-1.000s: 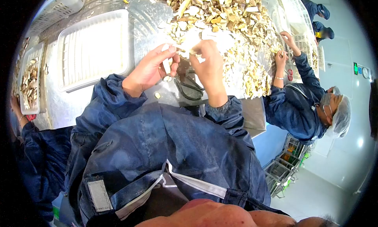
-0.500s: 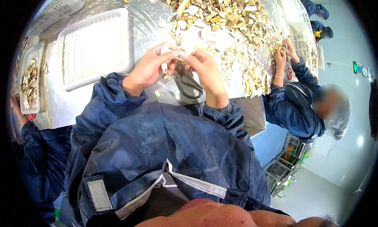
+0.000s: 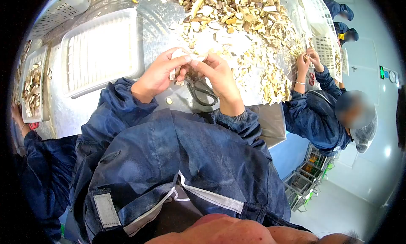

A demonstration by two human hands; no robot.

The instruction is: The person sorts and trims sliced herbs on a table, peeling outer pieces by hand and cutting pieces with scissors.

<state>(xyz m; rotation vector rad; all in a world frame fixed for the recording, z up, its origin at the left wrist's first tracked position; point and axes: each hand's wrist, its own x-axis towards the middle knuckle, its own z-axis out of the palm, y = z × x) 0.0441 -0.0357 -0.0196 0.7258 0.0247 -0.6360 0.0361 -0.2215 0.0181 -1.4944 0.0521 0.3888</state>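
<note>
My left hand (image 3: 160, 75) is closed on a pale mushroom slice (image 3: 176, 58), pinched between thumb and fingers. My right hand (image 3: 220, 77) meets it from the other side, thumb and fingertips pinched at the slice's whitish end; glare blurs the exact contact. Black-handled scissors (image 3: 203, 93) lie on the metal table (image 3: 158, 32) just below my right hand, their blades hidden by the hands. One small pale piece (image 3: 169, 101) rests near the table's front edge. Beyond my hands spreads a large heap of sliced mushrooms (image 3: 249, 24), brown and cream.
To the left stands a white ribbed tray (image 3: 101, 51), with a smaller tray of slices (image 3: 31, 89) beyond it. A white basket (image 3: 63, 11) is at the upper left. At right a co-worker (image 3: 321, 113) handles pieces beside white crates (image 3: 323, 49). Another person's sleeve (image 3: 46, 172) is at left.
My right thumb and fingers have shifted slightly left, closer against the slice and my left fingertips. The co-worker's hands at right have moved a little.
</note>
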